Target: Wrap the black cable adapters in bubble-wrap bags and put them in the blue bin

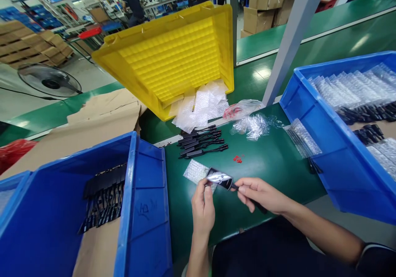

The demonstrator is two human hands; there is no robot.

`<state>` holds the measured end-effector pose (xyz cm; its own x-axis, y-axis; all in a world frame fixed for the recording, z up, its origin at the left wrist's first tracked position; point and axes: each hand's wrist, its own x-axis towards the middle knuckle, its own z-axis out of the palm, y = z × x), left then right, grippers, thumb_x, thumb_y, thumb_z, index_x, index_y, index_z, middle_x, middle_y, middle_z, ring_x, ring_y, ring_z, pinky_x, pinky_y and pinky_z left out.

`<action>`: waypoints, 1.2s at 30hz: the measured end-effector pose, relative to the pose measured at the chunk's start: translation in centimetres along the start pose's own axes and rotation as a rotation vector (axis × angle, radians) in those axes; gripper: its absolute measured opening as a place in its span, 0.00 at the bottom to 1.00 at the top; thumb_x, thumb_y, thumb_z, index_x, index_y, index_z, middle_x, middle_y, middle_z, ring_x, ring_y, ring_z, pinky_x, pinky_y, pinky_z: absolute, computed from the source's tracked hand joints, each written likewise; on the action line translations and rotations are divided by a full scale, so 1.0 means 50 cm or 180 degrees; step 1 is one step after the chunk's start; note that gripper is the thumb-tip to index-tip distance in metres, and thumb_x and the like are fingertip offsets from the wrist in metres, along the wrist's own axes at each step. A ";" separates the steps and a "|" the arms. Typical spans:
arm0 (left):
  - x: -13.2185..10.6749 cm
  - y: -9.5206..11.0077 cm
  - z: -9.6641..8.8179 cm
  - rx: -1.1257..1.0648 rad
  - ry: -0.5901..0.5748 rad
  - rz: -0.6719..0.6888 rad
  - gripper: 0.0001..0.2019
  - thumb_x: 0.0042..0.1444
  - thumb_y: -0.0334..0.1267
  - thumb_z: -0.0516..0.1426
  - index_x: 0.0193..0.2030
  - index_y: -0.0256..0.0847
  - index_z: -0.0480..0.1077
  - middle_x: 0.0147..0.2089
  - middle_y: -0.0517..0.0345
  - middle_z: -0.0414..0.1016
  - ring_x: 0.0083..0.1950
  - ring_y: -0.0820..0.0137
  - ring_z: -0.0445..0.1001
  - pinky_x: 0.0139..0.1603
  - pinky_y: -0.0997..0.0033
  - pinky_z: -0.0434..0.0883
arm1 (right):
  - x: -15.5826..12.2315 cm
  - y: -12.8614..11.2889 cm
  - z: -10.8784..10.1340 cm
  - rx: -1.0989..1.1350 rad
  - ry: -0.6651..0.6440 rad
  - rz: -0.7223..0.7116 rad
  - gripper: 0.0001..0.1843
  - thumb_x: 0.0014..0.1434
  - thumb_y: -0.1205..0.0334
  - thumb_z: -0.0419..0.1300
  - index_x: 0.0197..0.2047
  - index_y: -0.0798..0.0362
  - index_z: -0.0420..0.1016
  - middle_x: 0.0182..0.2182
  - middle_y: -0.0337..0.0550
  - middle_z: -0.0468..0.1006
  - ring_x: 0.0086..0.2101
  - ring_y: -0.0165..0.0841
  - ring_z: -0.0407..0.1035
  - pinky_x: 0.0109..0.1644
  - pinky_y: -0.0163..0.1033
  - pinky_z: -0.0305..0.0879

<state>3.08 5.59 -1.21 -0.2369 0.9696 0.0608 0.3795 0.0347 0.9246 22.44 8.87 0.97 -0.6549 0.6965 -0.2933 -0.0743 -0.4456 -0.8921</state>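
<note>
Between blue bins [150,215], left fingers [208,198] and right fingers [249,192] pinch a black device [221,178] near flat bubble wrap [194,170].

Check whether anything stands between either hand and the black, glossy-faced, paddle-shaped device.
Nothing visible does. The right hand grips the device by its narrow handle, and the left hand is at its wide end. The clear plastic bubble-wrap piece shows beyond it, not in between.
</note>
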 end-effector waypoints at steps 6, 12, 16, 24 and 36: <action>0.041 -0.060 0.007 0.1513 -0.0412 0.0218 0.05 0.55 0.39 0.53 0.31 0.42 0.68 0.37 0.52 0.69 0.35 0.62 0.71 0.35 0.64 0.68 | -0.031 0.022 -0.037 -0.0021 0.0226 0.0169 0.25 0.62 0.42 0.57 0.49 0.56 0.67 0.28 0.34 0.67 0.19 0.21 0.56 0.23 0.29 0.55; 0.041 -0.068 0.004 0.1095 -0.0531 0.0015 0.09 0.55 0.38 0.52 0.26 0.41 0.68 0.32 0.57 0.69 0.27 0.70 0.70 0.28 0.71 0.70 | -0.040 0.051 -0.026 -0.0489 -0.0033 0.0207 0.21 0.64 0.48 0.54 0.50 0.56 0.70 0.30 0.38 0.69 0.20 0.23 0.57 0.24 0.30 0.56; 0.036 -0.064 -0.008 0.0735 -0.0455 -0.0100 0.10 0.55 0.40 0.52 0.27 0.40 0.68 0.34 0.55 0.71 0.30 0.70 0.73 0.27 0.74 0.72 | -0.045 0.061 -0.017 -0.1757 0.0016 -0.0005 0.17 0.67 0.58 0.48 0.51 0.52 0.73 0.31 0.40 0.74 0.25 0.28 0.64 0.30 0.33 0.59; 0.025 -0.022 -0.005 0.0976 -0.0080 0.0191 0.09 0.56 0.36 0.53 0.24 0.41 0.64 0.33 0.56 0.68 0.31 0.72 0.69 0.26 0.78 0.68 | -0.057 0.084 -0.017 -0.2797 0.0297 -0.0231 0.19 0.67 0.62 0.46 0.55 0.53 0.73 0.49 0.48 0.78 0.46 0.41 0.72 0.48 0.41 0.63; -0.003 -0.013 0.035 0.1953 0.0147 0.1118 0.07 0.58 0.29 0.51 0.29 0.42 0.60 0.36 0.56 0.66 0.30 0.73 0.70 0.25 0.77 0.65 | -0.045 0.096 -0.014 -0.1762 0.0260 0.0047 0.12 0.63 0.66 0.49 0.34 0.55 0.73 0.23 0.34 0.69 0.22 0.26 0.56 0.27 0.32 0.50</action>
<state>4.45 5.84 -2.49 -0.0406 0.9377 0.3451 0.8726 -0.1350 0.4694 24.07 5.54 -2.88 -0.5907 0.7436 -0.3133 0.3550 -0.1092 -0.9285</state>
